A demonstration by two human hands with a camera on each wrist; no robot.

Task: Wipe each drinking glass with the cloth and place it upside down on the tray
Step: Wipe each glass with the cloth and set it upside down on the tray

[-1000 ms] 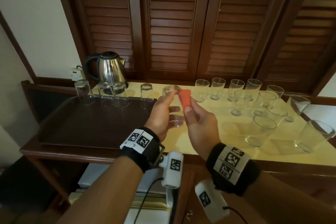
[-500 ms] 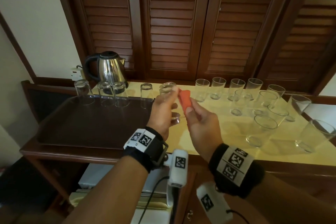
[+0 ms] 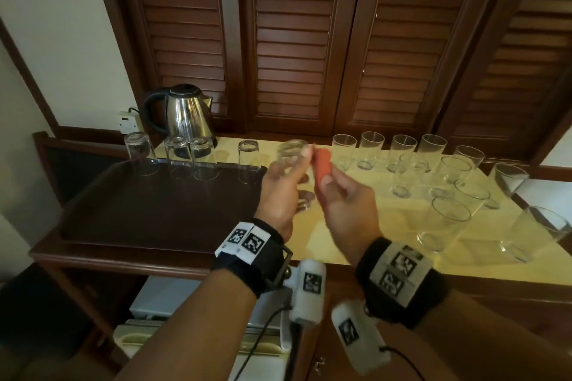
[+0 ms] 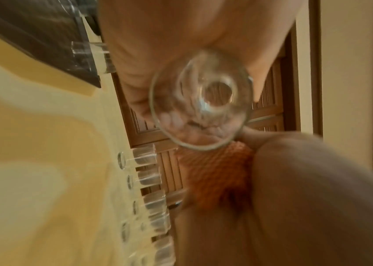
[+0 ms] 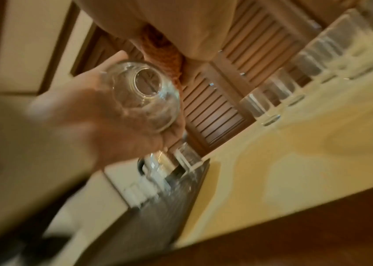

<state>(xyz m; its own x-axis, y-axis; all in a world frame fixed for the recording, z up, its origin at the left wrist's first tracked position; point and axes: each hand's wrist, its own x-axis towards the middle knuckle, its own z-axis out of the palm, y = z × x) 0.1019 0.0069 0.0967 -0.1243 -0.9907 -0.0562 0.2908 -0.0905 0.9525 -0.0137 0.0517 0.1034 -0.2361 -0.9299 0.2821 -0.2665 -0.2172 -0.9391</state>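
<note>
Holding a drinking glass (image 3: 291, 161) off the worktop (image 3: 387, 226), left hand (image 3: 280, 192) has its grip wrapped round the glass wall, base end up and away, open rim toward the wrist; left wrist view looks straight into the mouth. Right hand (image 3: 343, 210) has its grip pinched on an orange cloth (image 3: 322, 165), which sticks up just beside the glass, at its right side; touching or not is unclear. Both hands sit just right of the tray (image 3: 154, 210). Four glasses stand upside down along the tray's far edge: one at far left (image 3: 140, 153), a close pair (image 3: 192, 158), one near the right corner (image 3: 249, 161). Upright glasses (image 3: 402, 155) crowd the yellow worktop to the right, some in a back row, others scattered nearer. Steel kettle (image 3: 182, 114) stands behind the tray, wall socket (image 3: 127, 122) to its left. Louvred wooden doors (image 3: 294, 40) behind.
</note>
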